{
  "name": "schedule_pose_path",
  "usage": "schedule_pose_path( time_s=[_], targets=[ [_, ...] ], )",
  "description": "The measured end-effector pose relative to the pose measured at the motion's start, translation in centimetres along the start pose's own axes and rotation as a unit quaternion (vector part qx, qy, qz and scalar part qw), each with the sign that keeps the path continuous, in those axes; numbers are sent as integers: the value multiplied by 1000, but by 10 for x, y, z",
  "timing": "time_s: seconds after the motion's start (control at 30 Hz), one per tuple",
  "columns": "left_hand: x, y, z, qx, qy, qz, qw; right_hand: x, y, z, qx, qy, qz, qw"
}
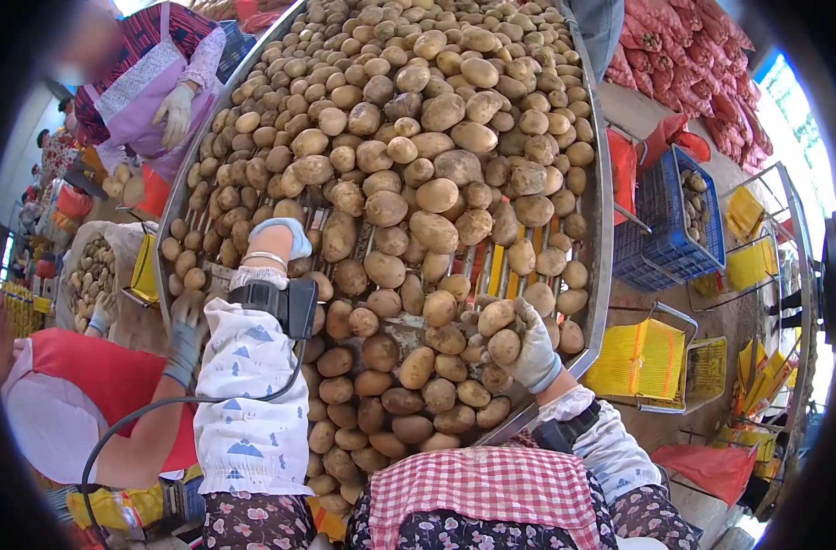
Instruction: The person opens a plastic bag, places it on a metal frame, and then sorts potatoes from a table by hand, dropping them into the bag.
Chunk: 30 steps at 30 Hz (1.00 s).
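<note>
Brown, soil-dusted potatoes (436, 195) of mixed sizes heap over the metal-rimmed counter (605, 229). The gloved right hand (533, 352) curls partly closed around a couple of small ones; the gloved left hand (286, 236) is above others, its finger spread unclear.

The potatoes (436, 194) look matt, the tray rim (605, 229) smooth metal, the blue crate (643, 249) plastic.

Bright side daylight; fisheye edges curve, darkening.

White oversleeves (251, 403), blue triangle prints; black wrist straps, cable (161, 401); red-checked apron (487, 486).
</note>
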State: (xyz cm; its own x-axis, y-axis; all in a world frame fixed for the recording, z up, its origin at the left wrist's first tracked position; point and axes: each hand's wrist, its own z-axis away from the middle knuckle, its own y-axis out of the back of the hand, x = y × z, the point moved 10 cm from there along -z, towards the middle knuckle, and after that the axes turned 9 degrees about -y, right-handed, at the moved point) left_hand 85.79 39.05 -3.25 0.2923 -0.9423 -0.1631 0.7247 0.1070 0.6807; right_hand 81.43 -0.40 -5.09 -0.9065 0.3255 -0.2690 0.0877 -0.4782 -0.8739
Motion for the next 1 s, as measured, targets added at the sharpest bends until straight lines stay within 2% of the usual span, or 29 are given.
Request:
schedule_pose_path(
  time_s=[0.07, 0.13, 0.2, 0.27, 0.33, 0.37, 0.43, 0.47, 0.57, 0.67, 0.73, 0.77, 0.8, 0.83, 0.87, 0.9, 0.93, 0.97, 1.0],
  targets=[
    [5, 5, 21, 15, -14, 12, 1000, 6, -5, 2, 44, -13, 28, 999],
    [3, 16, 41, 104, 5, 75, 992, 10, -1, -2, 63, -14, 32, 997],
    [12, 25, 45, 149, 3, 75, 986, 9, -3, -3, 59, -18, 43, 997],
    [21, 33, 38, 146, 19, 59, 987, 9, -6, -3, 60, -19, 58, 996],
    [24, 32, 20, 106, 72, -21, 992, 14, -6, 0, 79, -29, 47, 995],
    [28, 39, 17, 153, 60, -50, 985, 17, -4, -1, 69, -42, 28, 996],
    [31, 42, 14, 189, 44, -56, 979, 16, 2, -1, 60, -34, 49, 996],
    [21, 39, 11, 181, 74, -30, 980, 14, 4, -3, 50, -27, 64, 996],
    [12, 31, 32, 187, 60, 48, 979, 14, 6, -3, 51, -24, 35, 998],
    [-5, 16, 49, 277, 52, 136, 950, 9, 1, -2, 36, -18, 40, 998],
    [-34, 2, 31, 396, -28, 325, 858, 6, -7, 2, 25, -18, 43, 999],
    [-19, 17, 57, 456, -144, 544, 689, 3, -14, 5, 31, -18, 8, 999],
    [-3, -3, 69, 345, -158, 739, 557, 4, -18, 7, 35, -22, -26, 999],
    [27, 3, 99, 280, -208, 808, 475, 4, -19, 7, 1, -34, -63, 997],
    [50, 4, 113, 259, -244, 840, 410, 3, -29, 8, 18, -22, -66, 997],
    [82, -5, 129, 202, -259, 848, 416, 1, -39, 9, 39, -13, -52, 998],
    [114, 4, 151, 200, -320, 849, 370, 2, -44, 11, 65, -1, -39, 997],
    [139, 10, 180, 251, -336, 845, 331, 9, -41, 8, 63, 2, -38, 997],
    [165, -13, 177, 188, -321, 871, 322, 12, -30, -1, 60, 16, -28, 998]
  ],
)
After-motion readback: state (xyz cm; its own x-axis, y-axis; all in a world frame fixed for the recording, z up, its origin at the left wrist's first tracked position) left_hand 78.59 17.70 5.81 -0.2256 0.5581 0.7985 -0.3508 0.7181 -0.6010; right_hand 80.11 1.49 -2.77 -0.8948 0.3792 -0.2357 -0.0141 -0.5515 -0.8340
